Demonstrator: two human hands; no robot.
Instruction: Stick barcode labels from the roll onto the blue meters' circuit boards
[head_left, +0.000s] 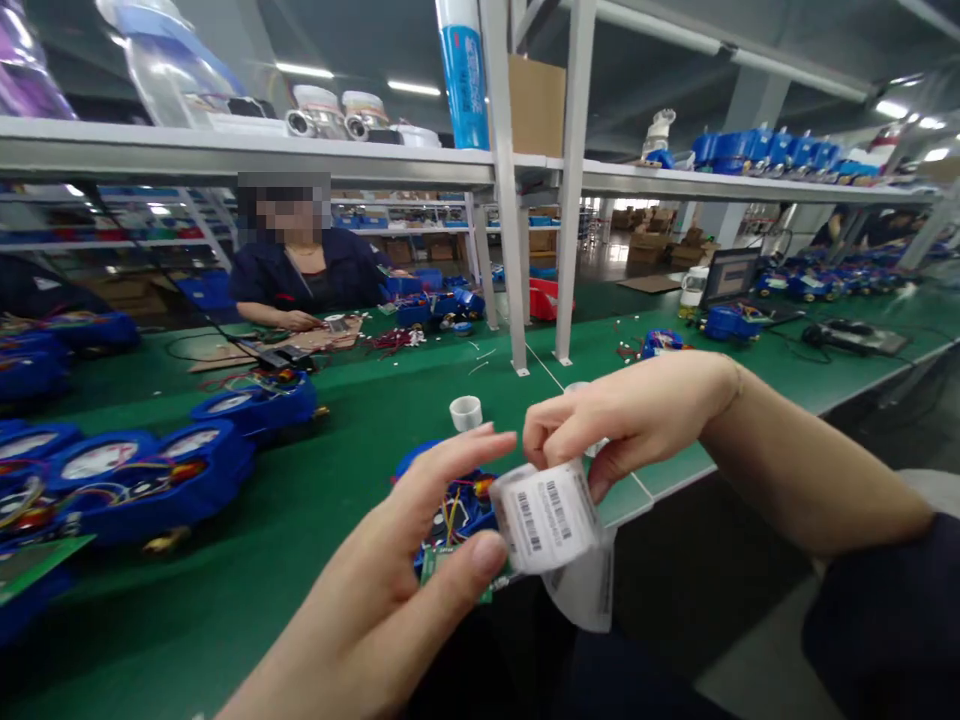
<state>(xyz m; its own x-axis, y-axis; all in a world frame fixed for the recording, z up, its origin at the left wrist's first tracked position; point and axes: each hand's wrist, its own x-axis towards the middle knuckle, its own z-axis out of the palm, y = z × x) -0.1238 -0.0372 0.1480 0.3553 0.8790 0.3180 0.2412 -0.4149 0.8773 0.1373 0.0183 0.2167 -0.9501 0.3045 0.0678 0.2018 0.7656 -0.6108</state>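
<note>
A roll of white barcode labels (pixel 546 520) is in front of me, a loose strip of its backing trailing below. My right hand (pixel 630 415) grips the roll from above, with curled fingers at its upper edge and the thumb on its side. Left of the roll, my left hand (pixel 420 545) is open, thumb and fingers apart; whether its thumb touches the roll I cannot tell. Behind that hand lies a blue housing (pixel 411 460) with wires and a green circuit board (pixel 431 565), partly covered by my hand and the roll.
A small white ring (pixel 466 413) stands on the green table (pixel 360 480). Several blue housings with wiring (pixel 202 470) line the left. Shelf posts (pixel 510 250) rise from the table. A co-worker (pixel 307 265) sits across. A laptop (pixel 731 275) stands farther right.
</note>
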